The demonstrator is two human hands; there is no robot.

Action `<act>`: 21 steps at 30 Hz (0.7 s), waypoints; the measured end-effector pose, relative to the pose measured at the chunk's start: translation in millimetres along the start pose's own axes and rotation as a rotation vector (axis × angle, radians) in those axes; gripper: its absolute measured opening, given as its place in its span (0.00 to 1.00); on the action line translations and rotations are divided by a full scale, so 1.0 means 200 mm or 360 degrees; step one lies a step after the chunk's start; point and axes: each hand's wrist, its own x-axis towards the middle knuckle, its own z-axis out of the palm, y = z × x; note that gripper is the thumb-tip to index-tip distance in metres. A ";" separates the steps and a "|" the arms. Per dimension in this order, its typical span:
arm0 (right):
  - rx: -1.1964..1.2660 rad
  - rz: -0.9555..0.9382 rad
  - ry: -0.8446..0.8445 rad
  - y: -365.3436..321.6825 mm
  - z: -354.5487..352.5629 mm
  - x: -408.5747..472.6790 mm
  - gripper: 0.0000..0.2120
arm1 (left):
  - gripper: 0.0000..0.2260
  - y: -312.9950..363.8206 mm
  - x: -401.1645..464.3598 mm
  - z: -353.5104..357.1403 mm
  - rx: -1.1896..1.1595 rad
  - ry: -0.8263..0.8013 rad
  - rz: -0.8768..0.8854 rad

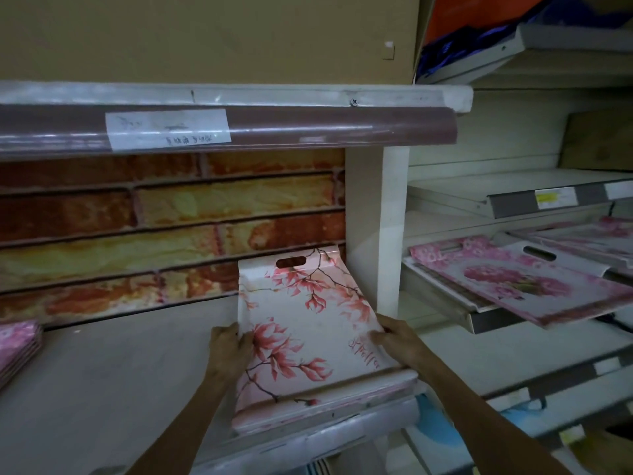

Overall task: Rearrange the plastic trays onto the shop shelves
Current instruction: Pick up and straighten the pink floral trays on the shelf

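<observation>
A white plastic tray printed with pink magnolia flowers (308, 323) lies on the pale shelf (120, 371), at its right end beside the white upright post. Its far handle slot points at the brick-patterned back wall. It seems to rest on top of other trays stacked under it. My left hand (229, 347) grips the tray's left rim with the thumb on the tray face. My right hand (397, 341) grips the right rim the same way.
Several pink trays (17, 347) are stacked at the shelf's left edge. On the sloping metal shelves to the right lie more pink floral trays (513, 286). An upper shelf edge with a paper label (168, 130) overhangs. The white post (376, 217) borders the tray.
</observation>
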 end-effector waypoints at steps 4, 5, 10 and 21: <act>-0.0045 0.0041 -0.0022 0.02 0.00 0.02 0.14 | 0.15 -0.01 -0.01 0.01 0.0009 -0.0048 -0.0032; -0.0050 0.0039 -0.0025 0.03 0.01 0.03 0.14 | 0.15 0.00 -0.03 0.01 0.0027 -0.0044 -0.0028; -0.0055 0.0038 -0.0031 0.06 0.01 0.05 0.14 | 0.12 0.06 -0.08 -0.02 0.0019 -0.0020 -0.0026; -0.0172 -0.0082 0.0214 0.07 -0.06 0.05 0.08 | 0.20 -0.04 0.01 0.00 0.0224 -0.0123 -0.0040</act>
